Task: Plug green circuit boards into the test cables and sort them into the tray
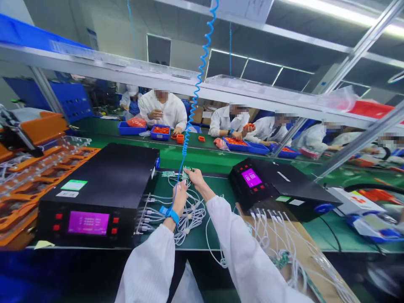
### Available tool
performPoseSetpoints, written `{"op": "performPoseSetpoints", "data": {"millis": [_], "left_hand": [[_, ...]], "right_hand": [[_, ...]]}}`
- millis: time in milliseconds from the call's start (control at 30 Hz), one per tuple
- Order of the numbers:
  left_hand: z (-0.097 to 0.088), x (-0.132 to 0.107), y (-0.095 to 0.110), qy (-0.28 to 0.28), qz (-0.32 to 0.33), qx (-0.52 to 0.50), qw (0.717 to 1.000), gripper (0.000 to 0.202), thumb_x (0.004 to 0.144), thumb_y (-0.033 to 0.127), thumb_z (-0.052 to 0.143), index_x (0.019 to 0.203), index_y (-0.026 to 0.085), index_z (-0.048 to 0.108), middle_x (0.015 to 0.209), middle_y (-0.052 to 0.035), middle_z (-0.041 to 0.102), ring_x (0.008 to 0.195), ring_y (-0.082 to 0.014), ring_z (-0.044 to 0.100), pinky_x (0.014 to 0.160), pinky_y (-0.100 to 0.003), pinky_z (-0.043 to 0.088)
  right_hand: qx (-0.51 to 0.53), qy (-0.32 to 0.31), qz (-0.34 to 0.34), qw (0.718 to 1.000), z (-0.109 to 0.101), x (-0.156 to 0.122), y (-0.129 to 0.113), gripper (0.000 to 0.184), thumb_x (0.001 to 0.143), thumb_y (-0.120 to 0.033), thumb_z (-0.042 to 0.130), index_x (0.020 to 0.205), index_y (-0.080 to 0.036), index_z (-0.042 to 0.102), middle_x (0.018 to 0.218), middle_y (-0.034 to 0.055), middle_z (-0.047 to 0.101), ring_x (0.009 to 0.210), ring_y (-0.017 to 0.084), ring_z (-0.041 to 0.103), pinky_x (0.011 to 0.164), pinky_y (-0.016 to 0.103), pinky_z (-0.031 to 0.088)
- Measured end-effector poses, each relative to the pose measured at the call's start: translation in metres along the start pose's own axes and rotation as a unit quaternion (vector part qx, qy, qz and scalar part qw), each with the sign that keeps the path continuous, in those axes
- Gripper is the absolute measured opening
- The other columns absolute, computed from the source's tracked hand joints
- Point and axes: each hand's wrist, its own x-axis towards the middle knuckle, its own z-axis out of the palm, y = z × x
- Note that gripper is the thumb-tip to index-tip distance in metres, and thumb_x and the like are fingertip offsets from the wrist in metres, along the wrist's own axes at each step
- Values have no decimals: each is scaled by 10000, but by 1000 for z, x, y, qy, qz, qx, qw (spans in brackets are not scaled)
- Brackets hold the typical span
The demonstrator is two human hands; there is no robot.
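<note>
My right hand [196, 178] pinches a small green circuit board [185, 170] above the gap between two black boxes. Just below and to the left, my left hand [179, 197] is closed, its fingertips on a white cable [187, 182] close to that board; its end is hidden. A blue wrist strap [172, 214] circles my left wrist. Another green board [168, 174] lies left of the fingers, beside the box. Under my hands spreads a pile of coiled white cables [192, 216] on the green mat [221, 185].
The left black box [97, 176] and right black box [280, 185] have lit purple screens and plugged-in cables. A blue coiled cord [197, 84] hangs in front of me. Orange fixtures [63, 176] stand far left. Cardboard [303, 231] holds cables and boards. Across the bench, people handle orange parts.
</note>
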Motion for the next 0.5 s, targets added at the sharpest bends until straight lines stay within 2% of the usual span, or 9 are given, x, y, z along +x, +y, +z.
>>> {"op": "performPoseSetpoints", "data": {"millis": [133, 200, 300, 400, 467, 500], "left_hand": [[-4, 0, -8, -17, -20, 21, 999, 333, 930, 468, 641, 844, 146, 634, 592, 35, 506, 462, -85, 389, 453, -214, 289], [-6, 3, -11, -17, -27, 22, 999, 304, 951, 441, 623, 864, 150, 620, 639, 11, 576, 471, -82, 406, 468, -212, 315], [-8, 15, -12, 22, -33, 27, 999, 193, 988, 346, 581, 943, 158, 582, 769, -39, 672, 554, -101, 514, 554, -223, 414], [-12, 31, -11, 77, -35, 50, 995, 171, 960, 264, 623, 1084, 155, 576, 900, -87, 705, 790, -181, 669, 765, -304, 526], [-17, 41, -9, 116, -25, 70, 990, 253, 923, 244, 670, 1143, 160, 581, 1076, -141, 699, 1044, -252, 686, 956, -380, 514], [-19, 46, -8, 137, -18, 79, 987, 276, 908, 240, 684, 1155, 164, 586, 1177, -167, 672, 1175, -281, 648, 1044, -409, 476]], "right_hand": [[79, 45, 20, 996, -7, 34, -5, 354, 763, -405, 831, 709, -198, 549, 539, -59, 542, 510, 87, 472, 471, 200, 363], [116, 32, 32, 992, -12, 47, -6, 327, 780, -356, 827, 721, -201, 545, 543, -57, 546, 488, 83, 461, 434, 190, 347], [170, -7, 53, 984, -14, 57, -7, 245, 862, -291, 728, 754, -215, 522, 604, -36, 596, 491, 87, 491, 411, 179, 387], [205, -42, 72, 975, -8, 59, -3, 121, 894, -174, 602, 826, -218, 512, 740, 14, 688, 576, 109, 595, 476, 196, 513], [209, -63, 80, 973, -3, 58, 2, 102, 871, -116, 572, 877, -205, 524, 820, 57, 724, 667, 140, 668, 559, 240, 592], [204, -73, 80, 973, 0, 57, 5, 112, 861, -99, 568, 895, -198, 529, 846, 74, 732, 707, 156, 693, 600, 268, 618]]}}
